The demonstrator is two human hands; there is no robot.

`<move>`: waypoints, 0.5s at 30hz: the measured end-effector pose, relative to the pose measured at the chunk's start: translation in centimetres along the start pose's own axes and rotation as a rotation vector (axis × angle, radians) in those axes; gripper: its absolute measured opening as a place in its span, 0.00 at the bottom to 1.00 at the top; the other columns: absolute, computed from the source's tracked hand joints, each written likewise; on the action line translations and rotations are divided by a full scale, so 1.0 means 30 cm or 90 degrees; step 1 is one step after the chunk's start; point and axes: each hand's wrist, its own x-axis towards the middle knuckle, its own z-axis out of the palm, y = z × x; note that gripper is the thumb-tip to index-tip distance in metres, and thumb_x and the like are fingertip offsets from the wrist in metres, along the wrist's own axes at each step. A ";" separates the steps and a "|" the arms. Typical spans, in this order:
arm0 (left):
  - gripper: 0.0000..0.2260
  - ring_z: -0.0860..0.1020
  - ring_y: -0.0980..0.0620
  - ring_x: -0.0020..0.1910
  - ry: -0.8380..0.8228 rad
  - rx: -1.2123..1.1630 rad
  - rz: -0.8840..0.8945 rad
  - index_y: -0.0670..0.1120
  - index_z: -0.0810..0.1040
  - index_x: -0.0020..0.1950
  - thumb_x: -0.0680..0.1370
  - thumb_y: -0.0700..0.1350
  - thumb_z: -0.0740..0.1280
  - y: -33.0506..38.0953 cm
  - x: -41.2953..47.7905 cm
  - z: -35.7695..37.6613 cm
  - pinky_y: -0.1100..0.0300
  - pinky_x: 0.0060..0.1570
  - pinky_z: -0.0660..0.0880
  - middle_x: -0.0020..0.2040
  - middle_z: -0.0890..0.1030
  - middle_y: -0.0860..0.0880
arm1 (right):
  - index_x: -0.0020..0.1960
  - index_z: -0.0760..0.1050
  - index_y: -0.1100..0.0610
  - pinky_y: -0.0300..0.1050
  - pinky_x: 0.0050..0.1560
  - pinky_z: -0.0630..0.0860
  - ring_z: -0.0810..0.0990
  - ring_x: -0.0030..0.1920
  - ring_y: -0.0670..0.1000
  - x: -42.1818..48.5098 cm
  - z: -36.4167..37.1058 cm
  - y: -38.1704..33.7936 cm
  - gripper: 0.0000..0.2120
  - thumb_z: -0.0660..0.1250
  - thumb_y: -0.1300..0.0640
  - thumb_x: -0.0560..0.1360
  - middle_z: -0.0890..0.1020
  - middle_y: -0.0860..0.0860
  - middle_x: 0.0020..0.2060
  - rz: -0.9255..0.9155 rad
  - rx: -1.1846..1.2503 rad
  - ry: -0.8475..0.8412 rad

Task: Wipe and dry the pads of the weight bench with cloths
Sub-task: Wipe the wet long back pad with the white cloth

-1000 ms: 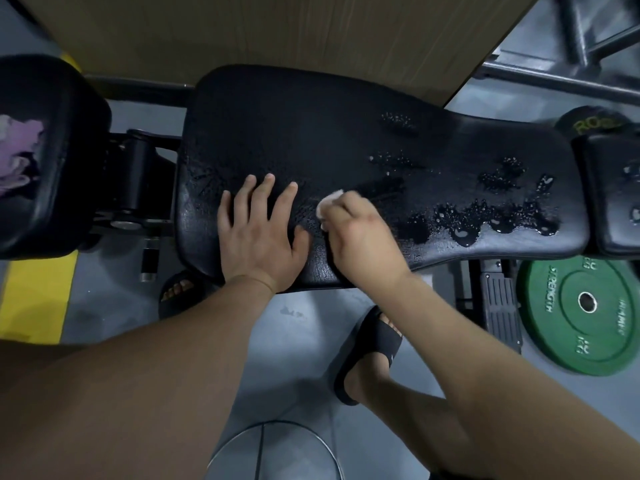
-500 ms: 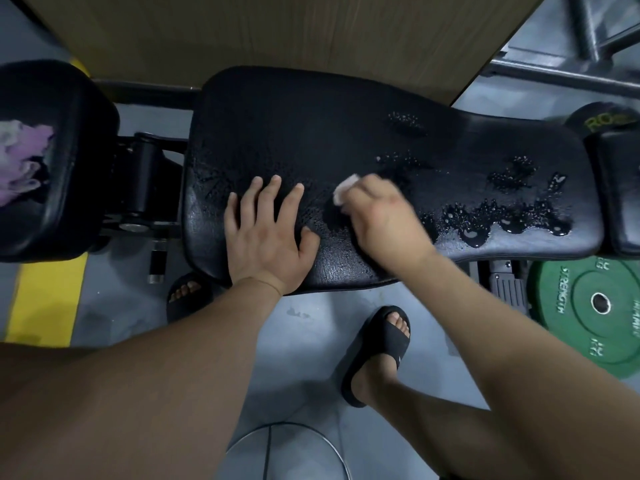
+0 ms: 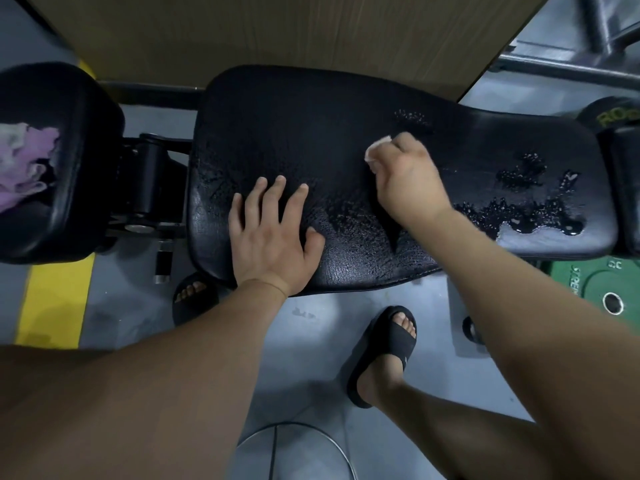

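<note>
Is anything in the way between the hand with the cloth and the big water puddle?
No. Only bare black pad lies between the right hand, gripping the cloth, and the puddle.

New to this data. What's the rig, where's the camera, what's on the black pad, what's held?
No machine here: the grips are a person's bare hands. The one picture comes from a camera on their head, looking down past both arms. The left hand lies flat on the bench pad. The right hand clutches a white cloth against it. Water pools at the pad's right end. A pink cloth lies on the next pad; a green plate sits on the floor.
</note>
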 end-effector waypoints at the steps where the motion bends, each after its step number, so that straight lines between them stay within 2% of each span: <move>1: 0.28 0.61 0.43 0.79 0.000 0.002 0.000 0.53 0.70 0.76 0.77 0.57 0.58 0.000 0.000 0.000 0.39 0.78 0.53 0.77 0.68 0.46 | 0.52 0.82 0.60 0.55 0.45 0.78 0.77 0.44 0.64 -0.011 0.012 -0.026 0.11 0.63 0.67 0.75 0.77 0.60 0.46 -0.006 0.001 0.001; 4: 0.28 0.62 0.42 0.79 0.005 0.002 0.002 0.53 0.70 0.76 0.76 0.56 0.58 0.001 -0.001 0.002 0.38 0.77 0.54 0.77 0.69 0.46 | 0.55 0.80 0.58 0.54 0.49 0.77 0.75 0.45 0.61 -0.102 0.020 -0.125 0.13 0.60 0.66 0.76 0.77 0.58 0.48 -0.164 0.052 -0.094; 6: 0.28 0.62 0.42 0.79 0.008 0.005 0.002 0.53 0.71 0.76 0.76 0.56 0.59 0.000 -0.001 0.002 0.38 0.77 0.55 0.77 0.69 0.46 | 0.56 0.79 0.57 0.54 0.49 0.77 0.75 0.47 0.59 -0.124 0.005 -0.126 0.12 0.61 0.64 0.77 0.77 0.56 0.49 -0.229 0.059 -0.142; 8: 0.28 0.62 0.42 0.79 0.007 0.004 0.002 0.53 0.71 0.76 0.76 0.56 0.58 -0.001 0.002 0.003 0.38 0.77 0.55 0.77 0.69 0.46 | 0.56 0.80 0.56 0.54 0.48 0.79 0.75 0.48 0.61 -0.075 -0.003 -0.074 0.11 0.62 0.64 0.78 0.76 0.57 0.49 -0.198 0.026 -0.108; 10: 0.28 0.61 0.42 0.79 0.002 0.000 0.001 0.53 0.71 0.76 0.76 0.56 0.58 -0.001 0.002 0.001 0.38 0.77 0.54 0.77 0.69 0.46 | 0.55 0.82 0.58 0.55 0.46 0.79 0.76 0.46 0.63 -0.003 0.000 -0.001 0.11 0.63 0.65 0.77 0.76 0.59 0.47 -0.073 -0.009 -0.027; 12: 0.28 0.61 0.43 0.79 -0.005 -0.006 -0.003 0.53 0.70 0.76 0.77 0.56 0.57 0.002 0.002 0.000 0.38 0.77 0.54 0.77 0.68 0.46 | 0.53 0.82 0.61 0.53 0.46 0.78 0.76 0.46 0.63 0.042 0.009 0.019 0.11 0.63 0.66 0.76 0.76 0.61 0.47 0.029 -0.021 0.005; 13: 0.28 0.61 0.43 0.79 -0.005 -0.006 -0.005 0.53 0.70 0.76 0.77 0.56 0.57 0.003 0.001 0.000 0.38 0.78 0.54 0.77 0.68 0.46 | 0.52 0.82 0.61 0.51 0.46 0.77 0.76 0.46 0.64 0.043 0.021 -0.004 0.12 0.63 0.67 0.75 0.76 0.61 0.47 0.037 -0.020 0.008; 15: 0.28 0.61 0.42 0.79 -0.001 -0.005 -0.005 0.53 0.70 0.76 0.76 0.56 0.57 0.004 0.000 0.001 0.38 0.77 0.54 0.77 0.69 0.46 | 0.52 0.81 0.60 0.49 0.48 0.76 0.76 0.46 0.63 0.005 0.041 -0.078 0.13 0.62 0.69 0.72 0.77 0.60 0.48 -0.041 0.006 -0.013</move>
